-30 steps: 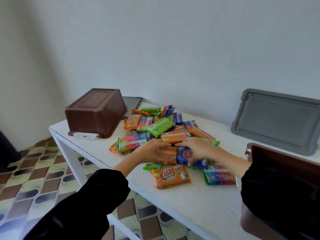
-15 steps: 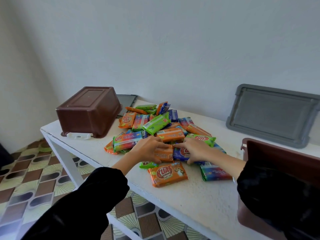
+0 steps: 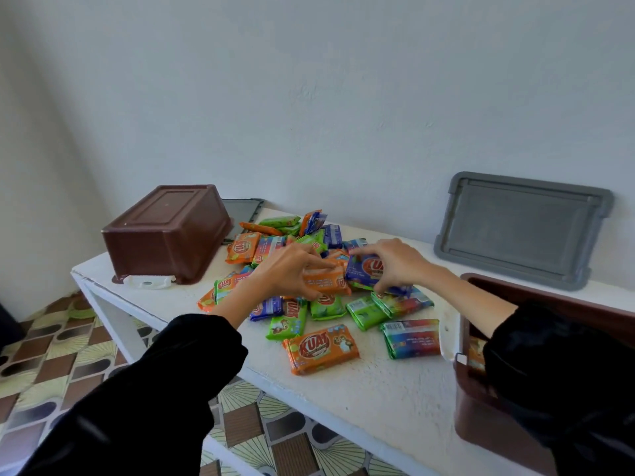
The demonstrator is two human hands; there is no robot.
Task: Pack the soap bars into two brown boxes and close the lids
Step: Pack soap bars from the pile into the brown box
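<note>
I see both arms stretched forward, left hand gripping an orange bar, right hand pinching a blue bar.

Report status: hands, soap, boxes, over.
Left hand grips orange soap bar, right hand blue soap bar. Open brown box at right; other brown box upside down, left. Grey lid against wall.

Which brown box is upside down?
The left box, at the left end of the table: its base faces up. The right box stands open side up.
</note>
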